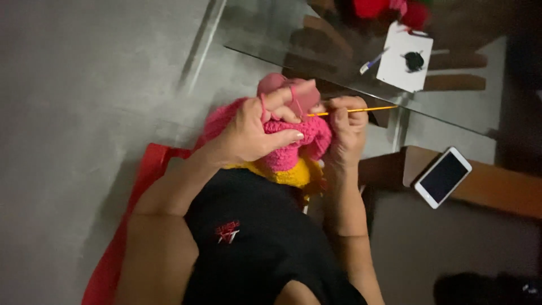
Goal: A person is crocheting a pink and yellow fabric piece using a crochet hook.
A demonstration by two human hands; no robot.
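Yellow crochet hook point(361, 109) lies level, tip leftward into pink knitting point(293, 141); both hands grip.

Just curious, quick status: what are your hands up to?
Left hand grips pink crochet piece, yarn over fingers. Right hand holds yellow hook. Nothing in the way.
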